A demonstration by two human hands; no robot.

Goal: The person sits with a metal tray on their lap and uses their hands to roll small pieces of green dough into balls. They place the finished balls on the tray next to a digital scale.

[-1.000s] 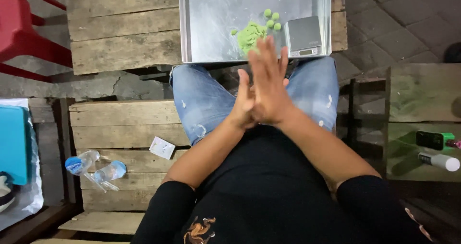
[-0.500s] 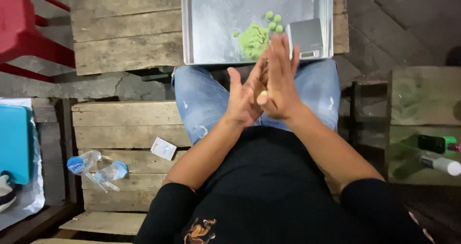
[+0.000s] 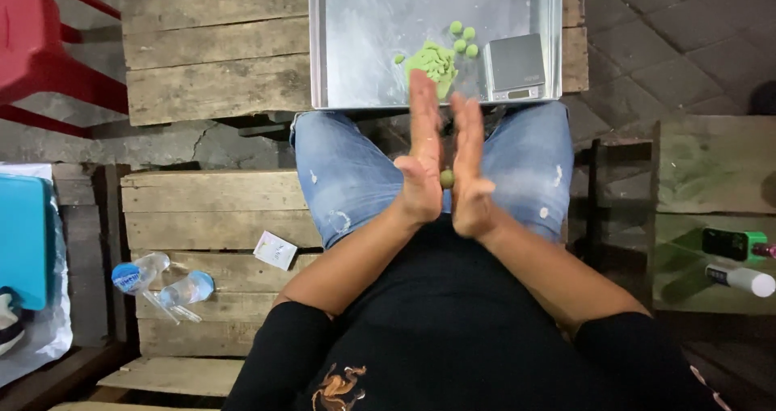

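Note:
My left hand (image 3: 422,156) and my right hand (image 3: 467,164) stand upright, palm facing palm, above my lap. A small green dough ball (image 3: 446,178) is pressed between the lower palms. Beyond my knees lies a metal tray (image 3: 364,47) on a wooden pallet table. On the tray rest a lump of green dough (image 3: 432,59), three small green balls (image 3: 464,39) and a small grey digital scale (image 3: 517,66).
A red plastic chair (image 3: 40,47) stands at the far left. Two crushed plastic bottles (image 3: 158,282) and a small white packet (image 3: 275,250) lie on a low pallet to my left. A blue object (image 3: 20,241) is at the left edge; a green device (image 3: 731,244) and a white tube (image 3: 742,280) sit on the right.
My palms have slid against each other: the left hand has moved forward and the right hand back, so the fingers now stand side by side. The green ball shows between the lower palms.

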